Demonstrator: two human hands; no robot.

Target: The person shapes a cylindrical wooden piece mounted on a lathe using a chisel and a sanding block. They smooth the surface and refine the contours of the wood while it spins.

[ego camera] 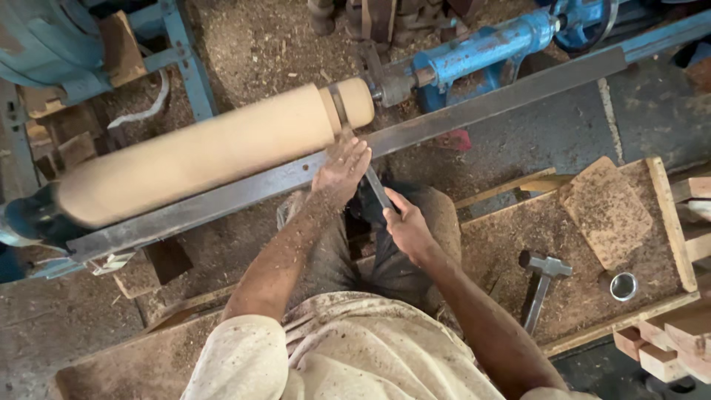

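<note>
A long pale wooden cylinder [200, 152] is mounted on a blue lathe [489, 48] and looks blurred with spin. A dark groove runs round it near its right end. A flat metal chisel [378, 189] reaches from my hands up to that groove. My left hand [342, 167] lies palm down over the blade where it crosses the long steel tool rest [474, 111]. My right hand [407, 226] grips the chisel's lower end, close to my knees.
Sawdust covers the floor and a wooden tray [670, 222] at my right, which holds a hammer [544, 278], a wood slab [603, 211] and a small metal cup [623, 286]. Wood blocks [666, 344] lie at lower right. Blue machine framing [178, 52] stands upper left.
</note>
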